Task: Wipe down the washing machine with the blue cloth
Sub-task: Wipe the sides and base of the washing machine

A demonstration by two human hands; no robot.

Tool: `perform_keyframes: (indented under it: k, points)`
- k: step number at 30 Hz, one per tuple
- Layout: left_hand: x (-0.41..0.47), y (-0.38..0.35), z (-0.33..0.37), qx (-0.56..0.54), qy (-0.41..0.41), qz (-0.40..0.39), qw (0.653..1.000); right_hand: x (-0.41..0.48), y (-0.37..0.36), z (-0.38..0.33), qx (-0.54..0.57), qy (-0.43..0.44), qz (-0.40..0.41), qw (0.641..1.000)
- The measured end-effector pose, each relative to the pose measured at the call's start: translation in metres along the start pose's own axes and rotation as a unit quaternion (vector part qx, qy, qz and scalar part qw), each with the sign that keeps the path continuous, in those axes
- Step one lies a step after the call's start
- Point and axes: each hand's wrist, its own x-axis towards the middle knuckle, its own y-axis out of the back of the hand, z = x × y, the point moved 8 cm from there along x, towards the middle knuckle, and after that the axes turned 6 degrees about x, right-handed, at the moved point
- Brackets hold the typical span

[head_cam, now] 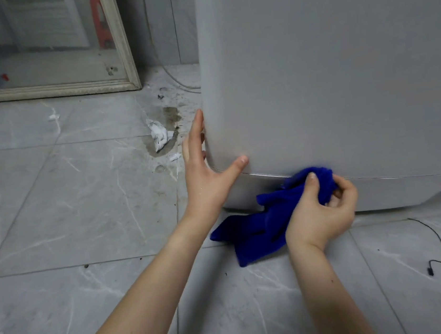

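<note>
Washing machine (326, 72), top cut off: your left hand (204, 179) rests on its corner, fingers spread; your right hand (320, 210) pinches the blue cloth (262, 228). Floor tiles (68, 211) grey, stained; framed mirror (122, 40) behind.

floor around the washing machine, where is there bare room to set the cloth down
Bare tiles left of the left hand, in front of the mirror frame, and along the near edge. Crowded: the crumpled tissue and stain at the washing machine corner, the black cord at right, the blue cloth in the right hand.
</note>
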Motion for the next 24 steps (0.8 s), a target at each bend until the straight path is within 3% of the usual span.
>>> perform_keyframes:
  k: [3, 8, 10, 15, 19, 24]
  points:
    - [-0.007, 0.002, 0.005, 0.018, -0.028, 0.019, 0.999, -0.012, -0.005, 0.003, 0.02, -0.004, 0.013, 1.0]
    - [-0.016, -0.013, 0.011, 0.069, -0.078, 0.001, 0.995, -0.043, -0.04, -0.005, -0.073, 0.054, -0.16, 0.983]
    - [-0.018, -0.021, 0.011, 0.077, -0.073, -0.001, 0.994, -0.034, -0.037, -0.007, -0.093, 0.057, -0.175, 0.979]
    - [-0.019, -0.03, 0.014, 0.096, -0.093, 0.027, 0.991, 0.04, 0.014, -0.007, -0.024, -0.002, -0.077, 0.997]
    - [-0.02, -0.03, 0.015, 0.105, -0.095, 0.048, 0.989, 0.078, 0.035, -0.005, -0.053, -0.005, -0.1, 0.994]
    - [-0.021, -0.031, 0.017, 0.112, -0.099, 0.056, 0.987, 0.108, 0.063, 0.001, -0.012, -0.019, 0.063, 0.998]
